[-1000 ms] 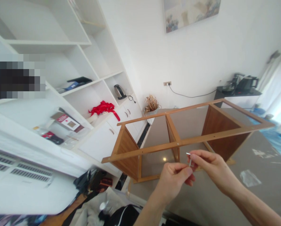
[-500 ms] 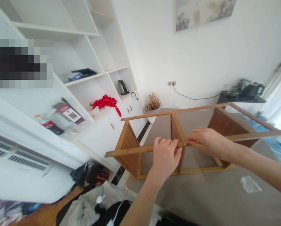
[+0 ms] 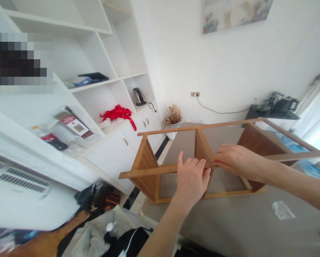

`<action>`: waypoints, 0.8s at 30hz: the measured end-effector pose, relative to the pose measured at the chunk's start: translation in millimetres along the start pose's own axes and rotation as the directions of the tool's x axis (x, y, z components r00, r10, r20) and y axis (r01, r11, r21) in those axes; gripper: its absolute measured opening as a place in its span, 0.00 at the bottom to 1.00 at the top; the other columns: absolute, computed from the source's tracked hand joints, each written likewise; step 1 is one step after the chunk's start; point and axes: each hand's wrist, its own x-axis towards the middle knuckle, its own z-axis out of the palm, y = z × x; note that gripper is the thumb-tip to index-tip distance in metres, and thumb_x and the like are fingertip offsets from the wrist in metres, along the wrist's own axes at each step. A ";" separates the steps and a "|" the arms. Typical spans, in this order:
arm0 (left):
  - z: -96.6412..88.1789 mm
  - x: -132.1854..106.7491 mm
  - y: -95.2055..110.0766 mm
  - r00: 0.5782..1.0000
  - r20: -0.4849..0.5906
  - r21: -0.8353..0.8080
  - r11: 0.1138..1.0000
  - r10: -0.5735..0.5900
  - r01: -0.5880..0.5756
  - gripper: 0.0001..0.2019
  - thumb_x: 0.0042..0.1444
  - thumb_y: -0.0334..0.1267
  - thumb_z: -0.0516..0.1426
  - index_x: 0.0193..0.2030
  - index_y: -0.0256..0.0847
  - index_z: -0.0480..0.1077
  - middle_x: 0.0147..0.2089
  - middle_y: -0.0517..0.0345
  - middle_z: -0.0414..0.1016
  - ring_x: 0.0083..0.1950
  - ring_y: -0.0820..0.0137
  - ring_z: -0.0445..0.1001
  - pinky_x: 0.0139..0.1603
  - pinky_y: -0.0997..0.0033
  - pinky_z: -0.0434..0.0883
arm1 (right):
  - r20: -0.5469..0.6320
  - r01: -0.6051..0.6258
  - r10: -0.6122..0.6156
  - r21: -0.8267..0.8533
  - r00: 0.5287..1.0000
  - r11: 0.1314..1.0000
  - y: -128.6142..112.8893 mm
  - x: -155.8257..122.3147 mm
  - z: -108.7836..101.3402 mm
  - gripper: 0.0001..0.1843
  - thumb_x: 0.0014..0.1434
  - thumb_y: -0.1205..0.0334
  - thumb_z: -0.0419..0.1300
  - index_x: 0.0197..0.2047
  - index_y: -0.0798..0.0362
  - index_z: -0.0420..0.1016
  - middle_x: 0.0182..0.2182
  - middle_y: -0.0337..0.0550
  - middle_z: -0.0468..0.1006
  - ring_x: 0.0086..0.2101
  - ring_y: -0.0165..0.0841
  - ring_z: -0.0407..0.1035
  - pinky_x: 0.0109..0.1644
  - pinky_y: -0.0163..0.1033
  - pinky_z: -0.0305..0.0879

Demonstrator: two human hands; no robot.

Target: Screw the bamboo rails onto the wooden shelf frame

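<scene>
A wooden shelf rack (image 3: 146, 172) with slatted shelves lies on its side on the grey-brown tabletop (image 3: 229, 221). My left hand (image 3: 192, 180) is closed over the rack's near long rail, just left of the middle shelf, with its index finger raised. Right beside it, my right hand (image 3: 231, 159) pinches with thumb and fingertips at the joint where the rail meets the middle shelf. Whatever sits between those fingertips is too small and covered to make out. Small holes show along the rail.
A crumpled clear plastic bag (image 3: 282, 210) lies on the table at right. Large water bottles (image 3: 314, 169) stand beyond the rack's right end. White shelving (image 3: 114, 139) with a kettle (image 3: 139, 96) and red ribbon (image 3: 118, 113) is at left. Clothes (image 3: 90, 228) lie bottom left.
My left hand has shifted slightly right along the rail and its index finger has lifted. The right hand still pinches at the joint, turned a little. The view has moved slightly.
</scene>
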 end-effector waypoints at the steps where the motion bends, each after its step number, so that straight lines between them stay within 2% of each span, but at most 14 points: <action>1: 0.2 -0.2 -0.1 1.000 -0.004 -0.001 1.000 0.002 -0.002 0.10 0.63 0.41 0.51 0.46 0.43 0.71 0.36 0.57 0.75 0.42 0.64 0.70 0.68 0.42 0.45 | 0.002 -0.002 0.002 -0.010 1.000 1.000 -0.7 0.7 -0.4 0.13 0.63 0.66 0.54 0.28 0.54 0.72 0.27 0.40 0.72 0.31 0.32 0.65 0.34 0.35 0.54; 5: 1.8 -1.0 -1.7 1.000 -0.016 0.002 1.000 0.009 -0.009 0.10 0.63 0.41 0.52 0.45 0.43 0.71 0.36 0.57 0.74 0.41 0.64 0.70 0.67 0.43 0.46 | -0.005 -0.022 0.022 -0.047 1.000 0.999 -2.8 2.3 -0.7 0.12 0.63 0.67 0.54 0.27 0.54 0.71 0.26 0.40 0.73 0.30 0.32 0.66 0.32 0.35 0.52; 7: 3.3 -0.8 -3.1 1.000 -0.011 0.004 1.000 0.014 -0.014 0.10 0.63 0.41 0.52 0.45 0.43 0.71 0.36 0.56 0.74 0.41 0.64 0.70 0.65 0.46 0.52 | -0.016 -0.013 0.012 -0.069 1.000 0.997 -3.3 2.9 -0.3 0.12 0.62 0.67 0.55 0.27 0.53 0.72 0.25 0.40 0.73 0.30 0.32 0.66 0.32 0.35 0.52; 10: 5.4 0.1 -4.7 1.000 0.006 -0.004 1.000 0.025 -0.025 0.10 0.62 0.41 0.52 0.46 0.42 0.71 0.37 0.54 0.74 0.41 0.64 0.71 0.56 0.54 0.63 | -0.027 0.041 -0.045 -0.126 0.999 0.991 -3.8 4.8 0.3 0.10 0.60 0.67 0.57 0.28 0.53 0.73 0.26 0.41 0.74 0.30 0.33 0.66 0.32 0.36 0.52; 14: 6.4 0.8 -4.9 1.000 0.007 0.003 1.000 0.021 -0.021 0.10 0.62 0.41 0.52 0.45 0.42 0.71 0.37 0.55 0.74 0.41 0.63 0.71 0.54 0.56 0.65 | 0.039 0.142 -0.137 -0.236 0.990 0.961 -8.2 9.3 0.2 0.05 0.56 0.70 0.61 0.29 0.53 0.74 0.27 0.42 0.75 0.30 0.35 0.65 0.31 0.38 0.51; 18: 5.7 1.0 -4.6 0.999 0.040 0.014 1.000 0.013 -0.014 0.09 0.63 0.41 0.52 0.43 0.42 0.71 0.38 0.54 0.74 0.40 0.63 0.71 0.47 0.58 0.67 | 0.098 0.210 -0.187 -0.347 0.977 0.914 -16.9 12.2 0.6 0.05 0.53 0.72 0.63 0.28 0.54 0.74 0.26 0.43 0.75 0.30 0.37 0.65 0.30 0.40 0.49; 20: 5.3 1.2 -4.5 0.999 0.041 0.018 1.000 0.016 -0.017 0.09 0.63 0.41 0.51 0.43 0.42 0.71 0.37 0.54 0.74 0.40 0.63 0.71 0.48 0.58 0.67 | 0.076 0.206 -0.192 -0.369 0.979 0.906 -19.7 11.3 1.5 0.06 0.52 0.72 0.63 0.27 0.54 0.73 0.25 0.43 0.74 0.29 0.37 0.64 0.29 0.40 0.49; 24: 3.4 1.4 -2.9 0.999 0.043 0.039 0.999 0.016 -0.018 0.10 0.63 0.40 0.52 0.46 0.42 0.70 0.38 0.55 0.75 0.42 0.63 0.72 0.58 0.53 0.63 | -0.018 0.161 -0.181 -0.376 0.983 0.913 -19.6 5.8 3.6 0.07 0.52 0.74 0.63 0.26 0.54 0.72 0.24 0.43 0.73 0.29 0.36 0.64 0.30 0.40 0.49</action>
